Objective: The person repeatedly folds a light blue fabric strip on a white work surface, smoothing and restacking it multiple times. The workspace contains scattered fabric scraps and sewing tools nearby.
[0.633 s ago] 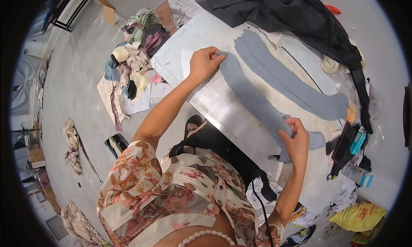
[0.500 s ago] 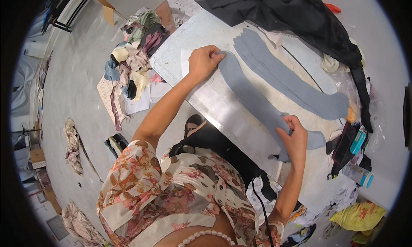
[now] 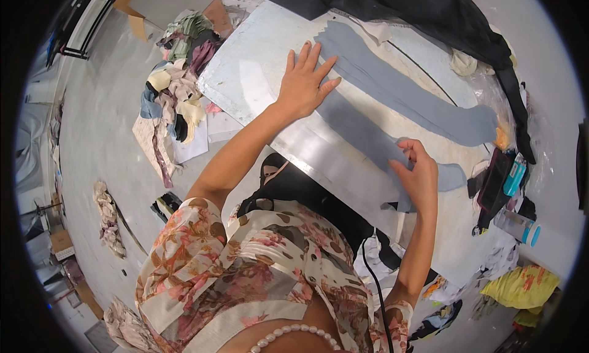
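Observation:
A long curved blue-grey fabric piece (image 3: 362,123) lies on the pale tabletop in front of me. My left hand (image 3: 304,86) rests flat on its far left end, fingers spread. At the other end my right hand (image 3: 419,172) has its fingers curled over the cloth, thumb on top, pinching its edge. A rounded blue-grey end (image 3: 451,177) shows just right of that hand. Farther back lies a stack of similar blue-grey pieces (image 3: 399,86), its layered edges visible, apart from both hands. A pale strip (image 3: 254,83) lies left of my left hand.
Black cloth (image 3: 392,9) drapes across the table's far side. A dark phone-like object (image 3: 494,182), a turquoise item (image 3: 514,178) and a clear container with a blue lid (image 3: 518,227) sit at right. A scrap heap (image 3: 178,89) and an open cardboard box (image 3: 169,0) are at left.
My left hand has gone from pinching the strip's end to lying spread on it. The right hand stays at the other end. The view has shifted slightly.

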Action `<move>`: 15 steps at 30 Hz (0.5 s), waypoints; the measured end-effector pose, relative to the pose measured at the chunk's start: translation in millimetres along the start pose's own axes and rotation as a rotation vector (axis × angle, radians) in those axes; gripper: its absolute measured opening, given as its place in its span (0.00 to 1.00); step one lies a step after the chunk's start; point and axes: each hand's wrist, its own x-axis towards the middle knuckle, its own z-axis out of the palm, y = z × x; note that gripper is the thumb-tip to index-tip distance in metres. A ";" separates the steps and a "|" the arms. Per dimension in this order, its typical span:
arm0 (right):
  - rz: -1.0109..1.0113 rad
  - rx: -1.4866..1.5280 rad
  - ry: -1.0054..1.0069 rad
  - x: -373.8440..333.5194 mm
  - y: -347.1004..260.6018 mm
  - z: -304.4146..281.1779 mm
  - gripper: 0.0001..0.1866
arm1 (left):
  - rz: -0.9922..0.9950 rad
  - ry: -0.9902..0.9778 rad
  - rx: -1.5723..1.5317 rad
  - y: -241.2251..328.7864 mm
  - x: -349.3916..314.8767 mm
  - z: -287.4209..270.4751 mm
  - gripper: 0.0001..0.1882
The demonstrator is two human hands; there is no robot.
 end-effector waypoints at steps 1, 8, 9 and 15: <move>-0.007 -0.032 0.006 -0.5 1.0 -0.8 0.21 | 0.000 -0.005 0.001 0.0 1.0 -1.5 0.29; 0.009 -0.024 0.053 -2.1 11.7 -5.4 0.22 | 0.148 -0.009 -0.075 52.2 -4.2 -17.3 0.29; -0.003 -0.023 0.064 -2.4 10.1 -4.9 0.22 | 0.164 -0.028 -0.080 54.8 -6.0 -13.6 0.29; 0.135 0.069 0.043 -13.7 26.6 -25.8 0.21 | 0.222 -0.054 -0.059 55.4 -9.0 1.1 0.28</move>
